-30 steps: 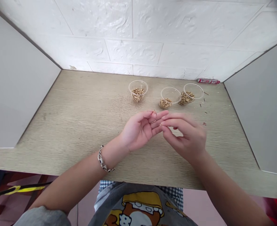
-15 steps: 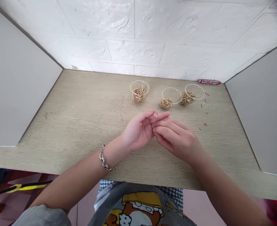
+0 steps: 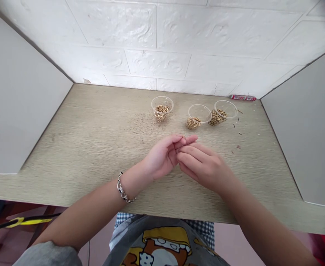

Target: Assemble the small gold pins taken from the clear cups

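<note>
My left hand (image 3: 163, 157) is turned palm up over the table, its thumb and a fingertip pinching a tiny brass-coloured pin (image 3: 184, 136). My right hand (image 3: 202, 164) meets the left fingers from the right, its own fingertips bunched together. What those fingertips hold, if anything, is hidden. Beyond the hands stand three clear plastic cups. The left cup (image 3: 162, 97), the middle cup (image 3: 199, 105) and the right cup (image 3: 237, 111) each contain many small brass-coloured pins.
A red and silver tube (image 3: 243, 98) lies against the white brick-patterned wall (image 3: 129, 29). Several thin dark bits (image 3: 234, 126) are scattered right of the cups. Grey panels (image 3: 21, 96) flank the wooden table (image 3: 96, 140) on both sides. A yellow-tagged black strap (image 3: 21, 221) hangs at lower left.
Both hands stay together, the right fingers closing slightly further over the left fingers. The whole view has shifted slightly.
</note>
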{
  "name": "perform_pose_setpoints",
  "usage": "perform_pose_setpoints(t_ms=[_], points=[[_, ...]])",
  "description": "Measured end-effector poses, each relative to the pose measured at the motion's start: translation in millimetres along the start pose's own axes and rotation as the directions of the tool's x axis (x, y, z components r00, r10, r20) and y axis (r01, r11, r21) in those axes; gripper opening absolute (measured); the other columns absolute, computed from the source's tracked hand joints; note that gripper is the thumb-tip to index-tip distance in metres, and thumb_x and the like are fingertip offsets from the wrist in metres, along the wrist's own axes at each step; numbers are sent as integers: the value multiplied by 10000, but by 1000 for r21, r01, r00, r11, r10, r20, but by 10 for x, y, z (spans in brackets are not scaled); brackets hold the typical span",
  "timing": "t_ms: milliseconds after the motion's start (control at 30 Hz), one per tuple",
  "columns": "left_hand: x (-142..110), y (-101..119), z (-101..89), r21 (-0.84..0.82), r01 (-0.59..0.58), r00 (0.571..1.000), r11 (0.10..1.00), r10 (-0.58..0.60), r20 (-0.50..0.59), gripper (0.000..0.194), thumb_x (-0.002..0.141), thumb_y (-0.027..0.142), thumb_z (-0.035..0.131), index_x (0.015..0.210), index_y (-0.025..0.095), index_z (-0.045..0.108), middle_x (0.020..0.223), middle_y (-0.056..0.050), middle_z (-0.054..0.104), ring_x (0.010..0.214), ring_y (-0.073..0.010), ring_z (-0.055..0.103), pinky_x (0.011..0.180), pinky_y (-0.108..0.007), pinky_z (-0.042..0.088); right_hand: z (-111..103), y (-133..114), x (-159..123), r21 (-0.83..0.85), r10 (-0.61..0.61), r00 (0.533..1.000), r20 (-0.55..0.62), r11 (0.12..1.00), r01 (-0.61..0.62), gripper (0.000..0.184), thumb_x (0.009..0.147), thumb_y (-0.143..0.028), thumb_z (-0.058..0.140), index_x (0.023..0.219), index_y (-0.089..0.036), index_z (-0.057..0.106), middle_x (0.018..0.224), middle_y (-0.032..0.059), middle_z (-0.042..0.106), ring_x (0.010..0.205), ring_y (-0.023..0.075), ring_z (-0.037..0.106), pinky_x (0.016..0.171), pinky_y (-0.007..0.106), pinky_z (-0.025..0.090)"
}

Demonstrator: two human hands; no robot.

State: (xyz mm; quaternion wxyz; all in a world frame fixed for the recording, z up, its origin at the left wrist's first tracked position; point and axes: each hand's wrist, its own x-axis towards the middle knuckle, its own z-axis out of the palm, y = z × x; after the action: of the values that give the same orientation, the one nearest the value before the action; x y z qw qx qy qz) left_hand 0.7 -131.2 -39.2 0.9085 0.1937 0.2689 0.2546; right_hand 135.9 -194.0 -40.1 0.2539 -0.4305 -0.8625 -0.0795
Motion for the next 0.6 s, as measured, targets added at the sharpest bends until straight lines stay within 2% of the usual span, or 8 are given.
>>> perform_pose_setpoints(t_ms=[133,300,367,500,600], points=[[29,-34,-57,-15,54,999,998,-54,6,212,727,234,509,533,159,464,982,-82,692,946,-176,615,824,-273,453,17,-54,-11,-59,-31,999,13,998,32,133,851,-84,474,829,-170,574,839,57,653,860,181,596,748,320,520],[50,-71,-60,-141,64,996,988,-73,-56,237,626,234,513,444,172,375,669,-48,671,739,-168,646,795,-286,470,43,-167,41,-65,-85,996,26,994,86,172,838,-61,473,745,-162,576,788,62,638,836,189,596,750,332,516],[49,-82,-42,-165,28,994,986,-45,-98,215,614,228,511,445,169,393,645,-38,661,713,-161,651,772,-276,480,57,-189,49,-21,-89,996,6,996,89,163,835,-65,480,747,-161,578,787,62,641,836,189,599,750,331,518],[37,-76,-20,-162,-61,987,985,36,-155,117,625,205,486,516,169,466,735,-50,688,779,-172,664,815,-286,487,68,-150,19,185,11,990,-142,983,16,99,813,-94,526,815,-182,572,818,38,653,821,151,606,761,291,530],[30,-58,-24,-136,-103,987,985,84,-137,82,634,176,473,552,170,478,754,-48,690,799,-167,662,821,-288,492,55,-93,-5,296,132,959,-251,954,-54,152,773,-81,561,866,-200,573,831,18,658,784,130,610,739,280,537]])
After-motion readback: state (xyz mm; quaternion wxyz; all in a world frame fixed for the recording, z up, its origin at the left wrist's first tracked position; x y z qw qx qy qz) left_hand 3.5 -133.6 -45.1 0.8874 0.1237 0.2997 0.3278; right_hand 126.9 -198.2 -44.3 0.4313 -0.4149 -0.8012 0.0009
